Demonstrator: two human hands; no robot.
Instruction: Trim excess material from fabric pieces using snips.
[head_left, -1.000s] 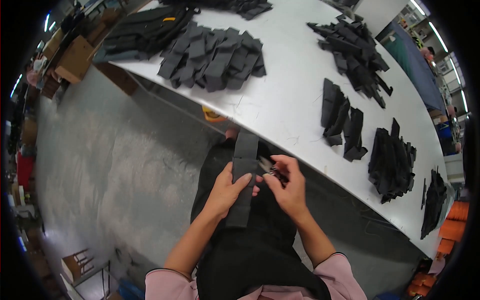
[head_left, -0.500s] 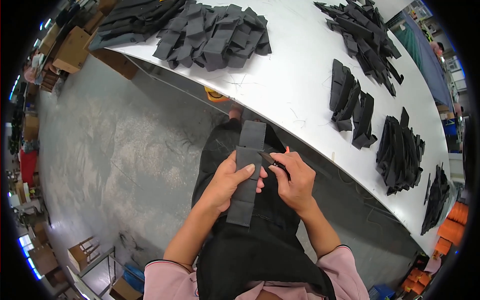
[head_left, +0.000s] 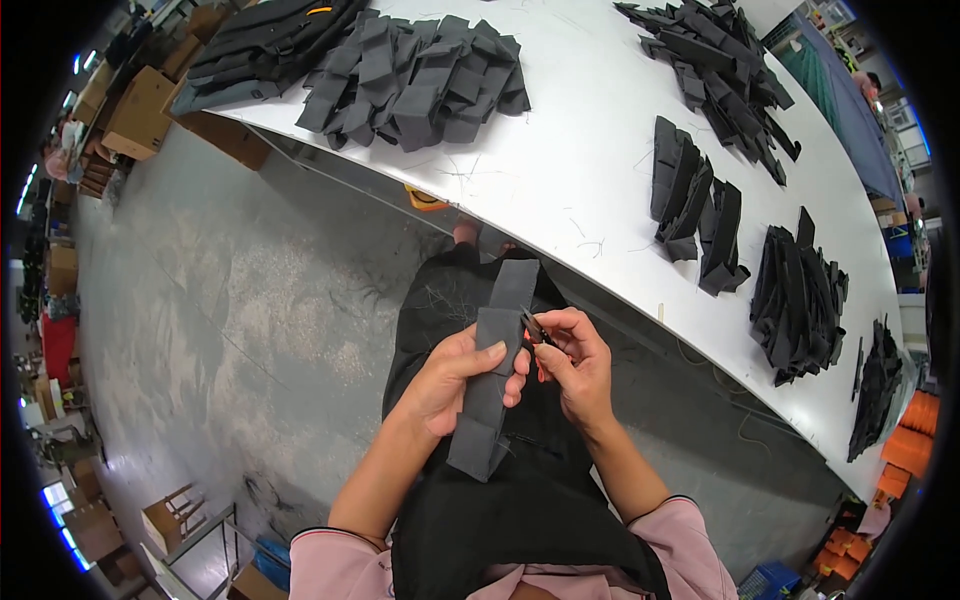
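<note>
A dark grey folded fabric strip (head_left: 483, 410) hangs lengthwise over my lap, pinched in my left hand (head_left: 445, 378), its thumb on top and fingertips curling round from beneath. Just right of it, my right hand (head_left: 585, 372) grips small thread snips (head_left: 538, 328) with dark blades and a bit of orange-red on the handle. The blade tips touch or nearly touch the strip's right edge, above my left thumb; I cannot tell whether they are on a thread. Loose threads cling to the black apron (head_left: 440, 300) over my legs.
Along the far right runs a white table (head_left: 590, 200), its edge close beyond my knees. On it lie a heap of grey fabric pieces (head_left: 420, 85), black bags (head_left: 265, 50), several strip bundles (head_left: 795, 300) and thread scraps. Cardboard boxes (head_left: 140, 110) stand at the left.
The strip has tilted and its lower end has swung slightly down and left. My right hand has turned and drawn closer to the left fingers, showing more of the snips' orange-red handle.
</note>
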